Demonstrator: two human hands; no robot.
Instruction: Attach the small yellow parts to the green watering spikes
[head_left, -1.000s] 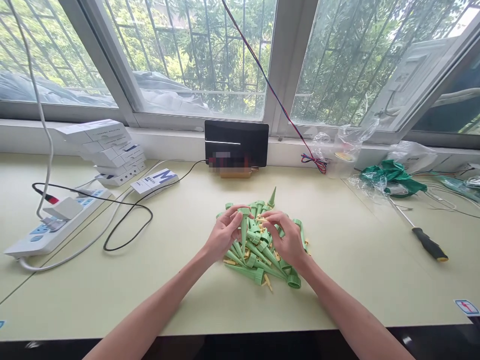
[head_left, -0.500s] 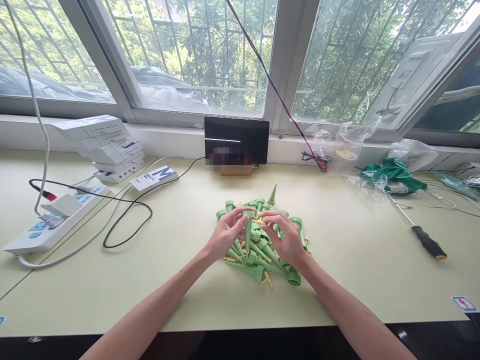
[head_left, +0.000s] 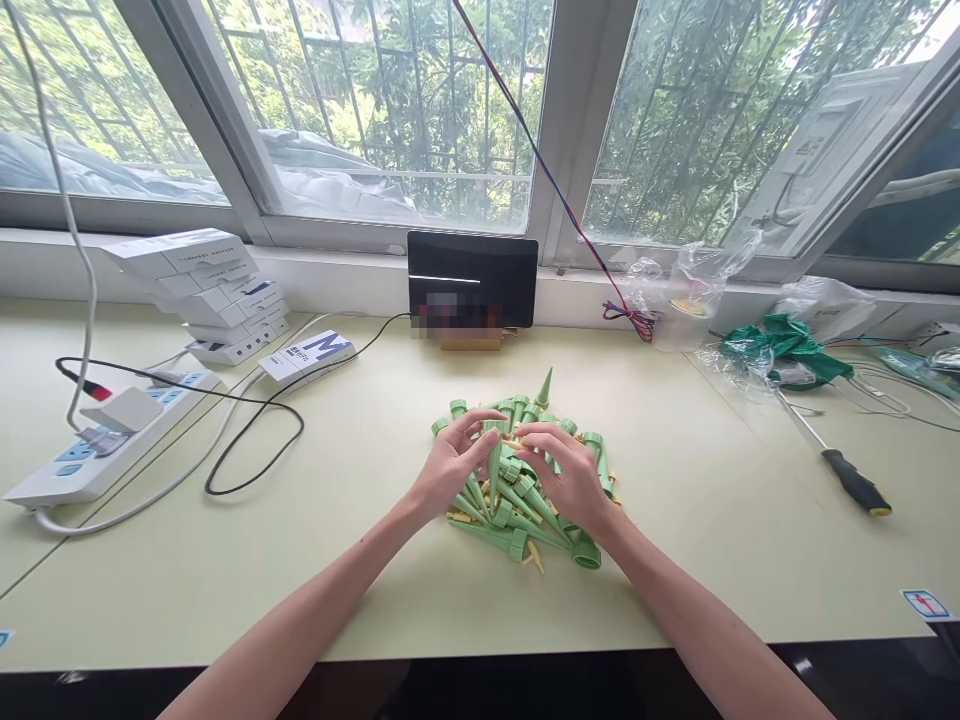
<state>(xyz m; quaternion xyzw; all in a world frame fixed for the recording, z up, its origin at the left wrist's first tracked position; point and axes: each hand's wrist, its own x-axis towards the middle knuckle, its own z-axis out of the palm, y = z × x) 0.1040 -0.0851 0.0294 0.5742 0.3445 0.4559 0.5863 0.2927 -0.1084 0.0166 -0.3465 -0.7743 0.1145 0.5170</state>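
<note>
My left hand [head_left: 452,462] is closed around the capped top of a green plastic spike [head_left: 493,470], which hangs point down above the pile. My right hand [head_left: 568,470] pinches a small yellow plastic valve [head_left: 515,444] between thumb and fingers, at the side of the spike just under its cap. The fingers partly hide where the two meet. Below both hands lies a pile of green spikes [head_left: 517,545] mixed with small yellow pieces [head_left: 535,558]. At the back of the pile one spike [head_left: 546,387] stands point up.
A tablet [head_left: 472,280] stands by the window. To the left are stacked white boxes [head_left: 217,290], a power strip [head_left: 112,440], a flat box [head_left: 307,360] and a looping black cable [head_left: 300,440]. On the right lie a screwdriver [head_left: 855,483], a green bag [head_left: 787,350] and clear plastic wrap [head_left: 701,285].
The yellow valve has shifted slightly left, closer to the spike, together with my right hand. My left hand keeps its hold on the spike nearly unmoved.
</note>
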